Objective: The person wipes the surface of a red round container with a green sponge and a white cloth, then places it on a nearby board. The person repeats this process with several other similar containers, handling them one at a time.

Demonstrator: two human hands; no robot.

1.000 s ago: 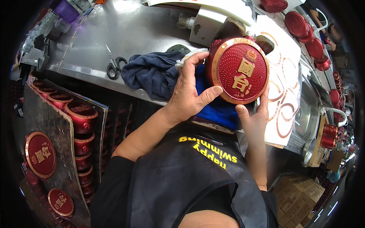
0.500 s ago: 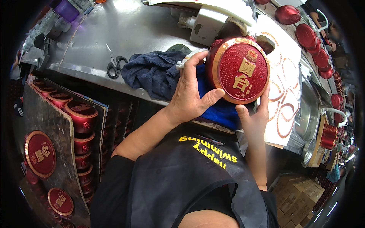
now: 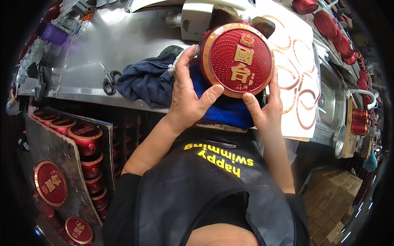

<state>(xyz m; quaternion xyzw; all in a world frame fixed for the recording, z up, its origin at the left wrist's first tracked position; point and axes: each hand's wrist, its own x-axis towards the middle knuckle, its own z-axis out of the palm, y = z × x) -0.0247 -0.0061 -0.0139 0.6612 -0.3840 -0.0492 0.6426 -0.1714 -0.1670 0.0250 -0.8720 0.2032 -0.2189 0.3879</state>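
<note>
A round, flat red bottle (image 3: 230, 76) faces me, with a copper-gold rim, raised dots and gold raised characters. Its short metallic neck (image 3: 245, 17) points to the far side. My left hand (image 3: 186, 90) lies along its left side, thumb on the lower rim. On the right side, the fingers of my right hand (image 3: 269, 104) press the edge, thumb at the lower rim; the bottle sits between both hands. Beneath it is a bright blue cloth (image 3: 230, 117). Two worn brown blocks (image 3: 263, 27) stand behind it, one each side of the neck. The bottle's back is hidden.
A dark grey-blue towel (image 3: 145, 80) and black-handled scissors (image 3: 109, 82) lie on the metal counter (image 3: 90, 53). To the right is a white sheet (image 3: 297, 131) with copper-coloured rings. Red bottles (image 3: 85, 135) stack below left; cardboard boxes (image 3: 328, 209) stand lower right.
Both hands and the bottle have moved up and to the left in the picture, and the bottle's face has turned more squarely toward me. The whole view has also shifted.
</note>
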